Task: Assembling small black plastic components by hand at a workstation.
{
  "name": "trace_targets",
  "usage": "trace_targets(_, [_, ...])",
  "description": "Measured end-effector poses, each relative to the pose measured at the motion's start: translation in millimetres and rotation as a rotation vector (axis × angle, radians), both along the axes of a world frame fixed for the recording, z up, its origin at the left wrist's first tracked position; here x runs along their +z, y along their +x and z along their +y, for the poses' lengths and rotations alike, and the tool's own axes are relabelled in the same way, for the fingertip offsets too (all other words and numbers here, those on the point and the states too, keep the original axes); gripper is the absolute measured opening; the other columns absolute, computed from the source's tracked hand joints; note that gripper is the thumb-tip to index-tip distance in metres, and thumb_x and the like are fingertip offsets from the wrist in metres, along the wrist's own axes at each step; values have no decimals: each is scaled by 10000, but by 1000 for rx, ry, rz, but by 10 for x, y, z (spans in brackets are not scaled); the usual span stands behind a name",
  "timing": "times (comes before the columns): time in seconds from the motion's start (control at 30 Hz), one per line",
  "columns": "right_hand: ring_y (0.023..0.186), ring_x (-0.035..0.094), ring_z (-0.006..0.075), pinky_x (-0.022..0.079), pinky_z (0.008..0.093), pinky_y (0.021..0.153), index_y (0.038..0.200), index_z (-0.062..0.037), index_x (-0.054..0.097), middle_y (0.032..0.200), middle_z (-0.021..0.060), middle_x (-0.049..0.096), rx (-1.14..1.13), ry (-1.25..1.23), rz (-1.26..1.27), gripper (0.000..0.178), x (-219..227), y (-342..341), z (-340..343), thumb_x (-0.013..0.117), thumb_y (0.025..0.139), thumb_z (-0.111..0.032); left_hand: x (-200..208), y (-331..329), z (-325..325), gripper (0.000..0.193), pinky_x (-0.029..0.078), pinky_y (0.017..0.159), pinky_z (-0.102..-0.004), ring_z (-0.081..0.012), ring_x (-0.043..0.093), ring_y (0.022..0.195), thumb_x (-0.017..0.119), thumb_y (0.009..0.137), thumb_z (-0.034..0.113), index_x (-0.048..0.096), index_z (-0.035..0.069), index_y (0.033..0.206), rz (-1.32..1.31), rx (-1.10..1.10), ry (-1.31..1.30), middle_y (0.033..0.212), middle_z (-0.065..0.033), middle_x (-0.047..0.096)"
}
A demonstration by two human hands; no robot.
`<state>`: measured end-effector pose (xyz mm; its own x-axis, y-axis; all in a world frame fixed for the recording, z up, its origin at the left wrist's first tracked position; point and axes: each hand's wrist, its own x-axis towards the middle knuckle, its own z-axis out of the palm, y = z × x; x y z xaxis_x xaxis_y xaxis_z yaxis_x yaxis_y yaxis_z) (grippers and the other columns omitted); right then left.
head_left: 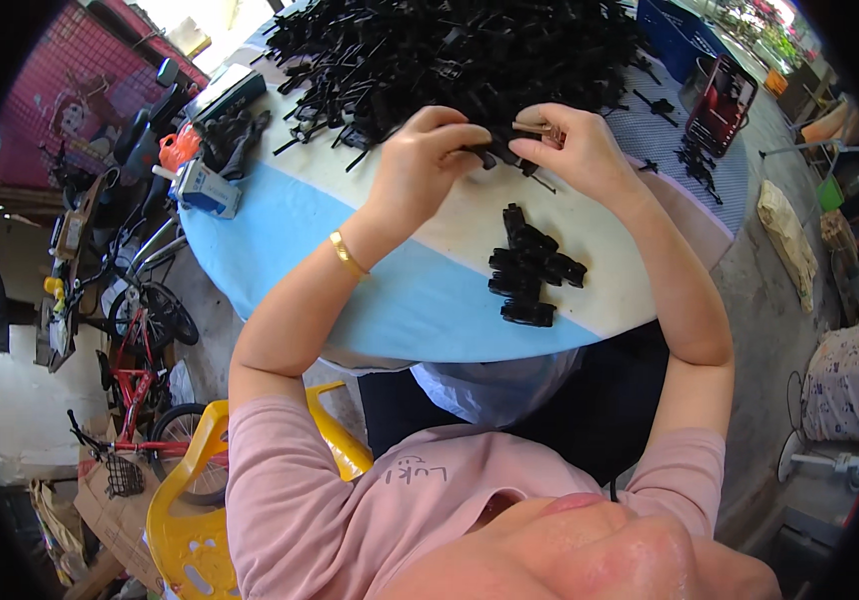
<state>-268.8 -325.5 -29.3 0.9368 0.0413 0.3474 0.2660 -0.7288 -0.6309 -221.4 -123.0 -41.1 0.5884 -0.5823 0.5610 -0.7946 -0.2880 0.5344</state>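
Both my hands are raised over the near edge of a large heap of small black plastic parts [450, 60] on the round table. My left hand [418, 165] is closed, its fingertips pinching a small black plastic part [487, 157]. Close to its right, my right hand [585, 155] is also closed, with a small brownish metallic piece [553, 133] between thumb and fingers; its exact kind is too small to tell. Under the right fingertips a thin stick-like piece [542, 181] points down toward the cloth. Nearer to me lies a small cluster of chunky black parts [528, 265].
A blue and white cloth [280, 235] covers the table. At the left edge are a small blue-white box [208, 190] and dark gloves [235, 140]. A phone [722, 105] leans at the right, by a blue basket [678, 38]. A yellow chair [190, 520] and red bicycle [135, 385] stand left.
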Motion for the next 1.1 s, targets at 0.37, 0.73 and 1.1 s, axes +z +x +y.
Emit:
trace_targets(0.37, [512,341,30,321,162,485,1111,-49,568,562,-57,385,35,246,-320,495,-19,-95,224,774,668,-128,89,-31,-24,189,408,542,-168,-57,531,633,542,881,120,595,-9,1009,1097,-164,-734,914,-52,612])
trace_targets(0.73, [590,514,46,434,184,529,943,-39,638,709,1,593,104,132,-545,247,27,-94,247,720,712,-65,52,-116,-98,241,444,644,-210,-77,528,703,595,846,142,604,-12,1031,757,-53,-655,779,-12,586])
trace_targets(1.1, [763,595,82,478,180,693,990,-24,635,887,38,638,488,242,-109,202,209,-161,26,624,789,-17,272,-40,166,500,451,837,-244,-115,573,916,646,806,133,451,-27,1239,951,-610,-176,1020,-91,605])
